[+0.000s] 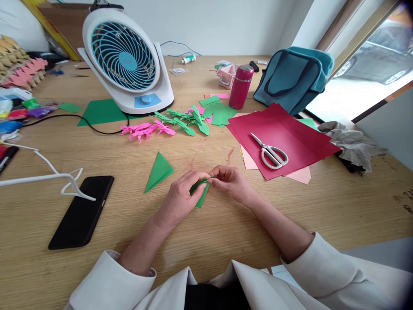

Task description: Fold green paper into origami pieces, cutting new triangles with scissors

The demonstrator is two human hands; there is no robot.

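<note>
A small folded piece of green paper (202,196) is pinched between my two hands above the middle of the table. My left hand (185,191) grips its left side with thumb and fingers, covering much of it. At its upper right corner, the thumb and fingertips of my right hand (230,183) press together on the paper. Just left of my hands lies a green paper triangle (159,172). Farther back, several folded green paper figures (185,118) lie in a heap beside pink paper figures (146,130).
White-handled scissors (272,155) rest on red paper sheets (300,137) at right. A black phone (82,213) lies at left under a white stand (48,177). Behind are a fan (125,64), a pink flask (241,88), green paper pieces (222,114) and a teal bag (290,79).
</note>
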